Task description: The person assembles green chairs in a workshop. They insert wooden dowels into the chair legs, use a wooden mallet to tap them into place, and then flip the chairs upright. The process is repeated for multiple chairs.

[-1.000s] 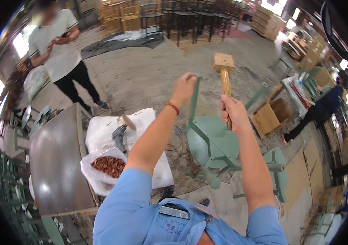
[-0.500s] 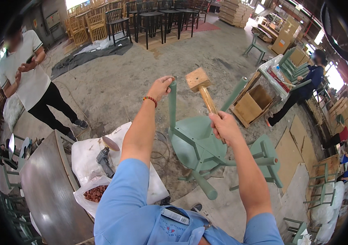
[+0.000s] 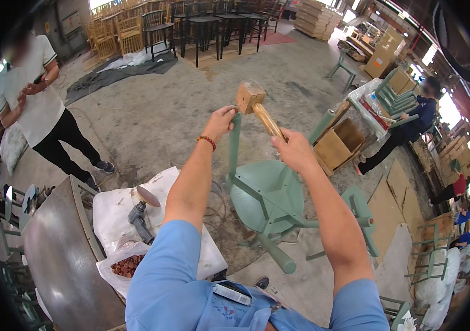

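Observation:
A green chair (image 3: 268, 190) stands upside down in front of me, its legs pointing up and outward. My left hand (image 3: 221, 122) is closed at the tip of the upright chair leg (image 3: 235, 144), pinching a small reddish-brown piece mostly hidden by the fingers. My right hand (image 3: 294, 150) grips the handle of a wooden mallet (image 3: 250, 98). The mallet's block head is tilted just above and beside the left fingertips, close to the leg's end. An open plastic bag (image 3: 114, 278) of small reddish-brown pieces (image 3: 127, 265) lies to the left of my body.
A disc sander (image 3: 142, 215) rests on a white-covered surface (image 3: 108, 207) beside a dark tabletop (image 3: 64, 259). Another green chair (image 3: 359, 209) stands right of the upturned one. One person (image 3: 39, 99) stands at left, another (image 3: 419, 113) at right by a cardboard box (image 3: 337, 144).
The mallet has swung left and up, bringing its head close to my left hand. My left hand stays at the leg tip.

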Motion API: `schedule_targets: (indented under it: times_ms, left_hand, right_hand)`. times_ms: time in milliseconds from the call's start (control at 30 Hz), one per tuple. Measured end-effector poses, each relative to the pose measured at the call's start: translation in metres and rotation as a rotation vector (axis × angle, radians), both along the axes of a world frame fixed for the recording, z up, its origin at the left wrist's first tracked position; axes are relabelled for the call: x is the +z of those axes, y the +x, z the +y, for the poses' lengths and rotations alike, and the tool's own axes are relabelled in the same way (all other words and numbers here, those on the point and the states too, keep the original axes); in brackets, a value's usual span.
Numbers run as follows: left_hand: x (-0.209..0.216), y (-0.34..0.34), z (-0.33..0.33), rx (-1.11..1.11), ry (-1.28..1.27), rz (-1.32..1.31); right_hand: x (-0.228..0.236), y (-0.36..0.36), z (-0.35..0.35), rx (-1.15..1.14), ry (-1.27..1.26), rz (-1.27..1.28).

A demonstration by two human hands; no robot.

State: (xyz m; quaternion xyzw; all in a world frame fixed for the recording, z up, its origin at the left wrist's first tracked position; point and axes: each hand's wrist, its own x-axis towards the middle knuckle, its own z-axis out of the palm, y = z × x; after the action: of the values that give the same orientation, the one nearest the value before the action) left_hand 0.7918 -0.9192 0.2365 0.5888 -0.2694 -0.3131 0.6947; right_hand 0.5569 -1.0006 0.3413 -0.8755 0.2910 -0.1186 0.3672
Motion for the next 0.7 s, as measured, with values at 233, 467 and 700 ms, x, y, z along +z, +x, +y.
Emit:
schedule_targets:
  times_ms: [233,467,700]
  left_hand:
    - [0.001,0.002,0.004,0.020,0.050,-0.058]
    - [-0.001,0.002,0.004,-0.013,0.025,-0.041]
    - [-0.039,0.015,0.016,0.061,-0.268,0.281]
  right_hand:
    - [0.010,0.009,0.002,0.028,-0.213,0.109]
    - [0.008,0.014,-0.002,0.075,-0.370,0.221]
    - [0.085,0.022,0.035,0.046,-0.109,-0.699]
